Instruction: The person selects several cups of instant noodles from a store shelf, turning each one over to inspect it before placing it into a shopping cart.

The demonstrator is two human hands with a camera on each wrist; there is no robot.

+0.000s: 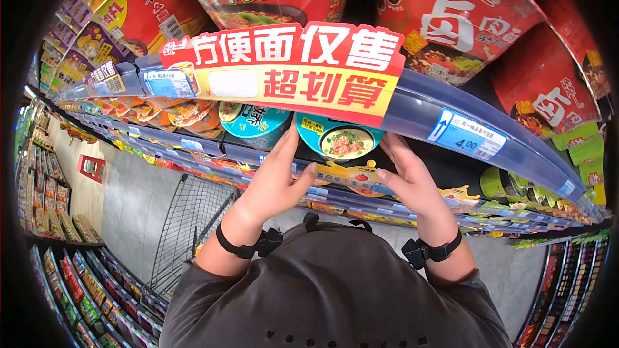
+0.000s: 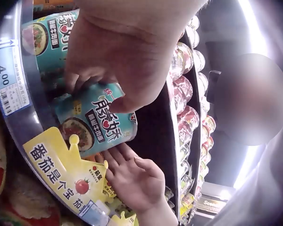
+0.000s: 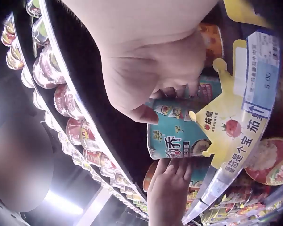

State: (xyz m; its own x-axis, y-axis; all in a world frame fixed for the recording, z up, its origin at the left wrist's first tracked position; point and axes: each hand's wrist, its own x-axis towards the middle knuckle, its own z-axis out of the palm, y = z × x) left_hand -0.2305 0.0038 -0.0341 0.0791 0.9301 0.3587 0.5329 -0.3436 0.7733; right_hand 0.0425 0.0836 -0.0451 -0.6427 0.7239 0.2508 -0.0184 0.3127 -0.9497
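A dark shirt (image 1: pixel 335 283) fills the lower centre, while the left hand (image 1: pixel 272 180) and right hand (image 1: pixel 416 183), fingers extended, flank a teal noodle cup (image 1: pixel 338 140) on the mid-frame shelf (image 1: pixel 448 158), apparently positioning it, the next move calling for even two-sided pressure.

Supermarket aisle (image 1: pixel 131 187), stocked shelf (image 1: pixel 422 98), printed price tag (image 1: pixel 469 136), wire shopping cart (image 1: pixel 188 209), promotional sign (image 1: pixel 290 72)
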